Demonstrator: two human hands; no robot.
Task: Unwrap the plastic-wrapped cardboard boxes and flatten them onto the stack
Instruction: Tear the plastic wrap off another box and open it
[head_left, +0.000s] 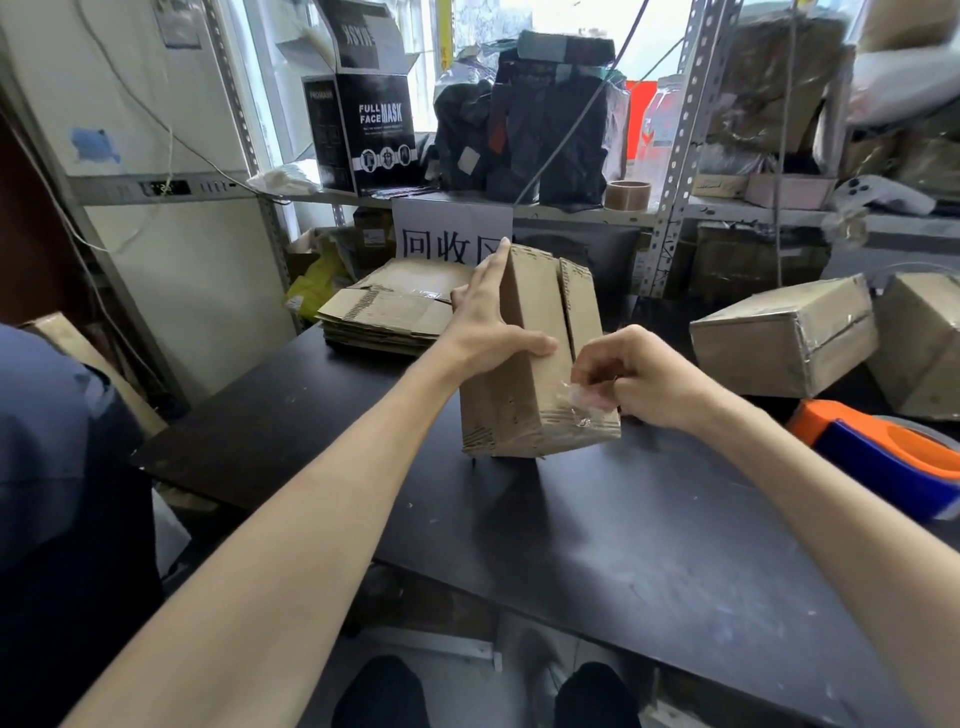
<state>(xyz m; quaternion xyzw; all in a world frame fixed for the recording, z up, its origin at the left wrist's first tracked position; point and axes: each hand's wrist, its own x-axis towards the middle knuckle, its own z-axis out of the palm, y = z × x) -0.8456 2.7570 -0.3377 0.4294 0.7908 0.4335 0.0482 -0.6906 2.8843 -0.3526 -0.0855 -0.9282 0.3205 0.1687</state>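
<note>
The box (535, 364) stands on end on the table (623, 545), long axis upright. The left hand (488, 322) braces its left face, fingers straight. The right hand (639, 374) pinches the film (582, 404) at the lower right corner. The stack (384, 312) lies behind-left.

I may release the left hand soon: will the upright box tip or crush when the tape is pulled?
Probably tippy: the box stands on its narrow end, braced by the left hand. Likely light: its flaps gape. The tape pinched by the right hand looks limp.
</note>
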